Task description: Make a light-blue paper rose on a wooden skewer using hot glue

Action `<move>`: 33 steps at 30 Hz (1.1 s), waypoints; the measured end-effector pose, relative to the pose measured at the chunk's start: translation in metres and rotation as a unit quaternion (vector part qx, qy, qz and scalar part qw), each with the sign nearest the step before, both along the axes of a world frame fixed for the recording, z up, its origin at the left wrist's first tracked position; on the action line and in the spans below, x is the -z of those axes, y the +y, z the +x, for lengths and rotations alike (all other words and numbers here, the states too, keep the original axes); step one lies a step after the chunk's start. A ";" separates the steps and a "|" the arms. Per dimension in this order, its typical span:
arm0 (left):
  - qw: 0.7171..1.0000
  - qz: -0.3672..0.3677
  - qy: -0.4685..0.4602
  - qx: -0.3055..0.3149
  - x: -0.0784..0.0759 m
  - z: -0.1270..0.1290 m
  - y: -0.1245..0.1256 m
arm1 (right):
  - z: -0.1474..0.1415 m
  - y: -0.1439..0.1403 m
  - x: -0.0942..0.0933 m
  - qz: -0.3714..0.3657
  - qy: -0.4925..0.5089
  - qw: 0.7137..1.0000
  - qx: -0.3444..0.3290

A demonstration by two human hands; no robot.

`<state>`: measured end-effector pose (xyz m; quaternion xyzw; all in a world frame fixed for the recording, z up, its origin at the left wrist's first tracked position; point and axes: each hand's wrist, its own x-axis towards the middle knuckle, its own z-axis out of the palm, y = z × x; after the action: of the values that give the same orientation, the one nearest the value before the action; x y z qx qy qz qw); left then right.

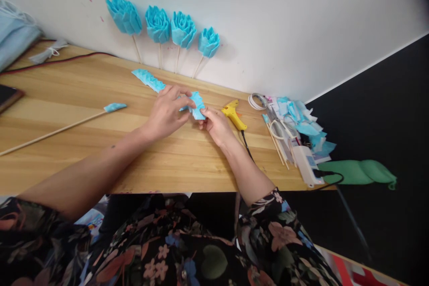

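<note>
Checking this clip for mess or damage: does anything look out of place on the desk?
Little stands out. Blue paper scraps lie heaped loosely at the table's right end, some overhanging the edge. Both hands, left hand and right hand, grip a folded blue paper strip.

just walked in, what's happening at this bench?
A person is working a folded blue paper strip with both hands: the left hand presses over it, and the right hand pinches its bunched end. Four finished blue paper flowers on sticks lean against the wall. A yellow glue gun lies just right of the hands, and a stick with a blue tip lies to the left.
</note>
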<state>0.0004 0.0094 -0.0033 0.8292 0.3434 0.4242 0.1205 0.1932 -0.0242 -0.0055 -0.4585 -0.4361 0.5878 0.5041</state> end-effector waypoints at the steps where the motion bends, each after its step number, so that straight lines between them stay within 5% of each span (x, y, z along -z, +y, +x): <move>1: 1.000 -0.006 -0.004 0.003 0.000 0.000 0.000 | 0.000 0.000 0.000 -0.002 -0.003 1.000 -0.002; 6: 0.993 -0.084 -0.088 0.010 -0.002 -0.005 0.002 | 0.007 0.003 0.000 0.006 -0.093 0.994 0.065; 10: 0.971 -0.179 -0.156 0.007 -0.001 -0.006 0.003 | 0.013 0.003 -0.003 0.119 -0.185 0.964 0.146; 15: 0.961 -0.220 -0.165 0.017 0.000 -0.003 0.001 | 0.009 -0.003 -0.010 0.250 -0.270 0.925 0.091; 20: 0.958 -0.227 -0.172 0.025 0.000 -0.001 -0.001 | 0.003 -0.006 -0.011 0.266 -0.350 0.895 0.074; 33: 0.940 -0.281 -0.184 0.056 -0.004 0.000 0.000 | 0.005 -0.005 -0.011 0.181 -0.258 0.948 0.043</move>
<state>0.0000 0.0090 0.0006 0.6872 0.3735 0.4481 0.4330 0.1986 -0.0293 0.0053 -0.5137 -0.6303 0.3380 0.4740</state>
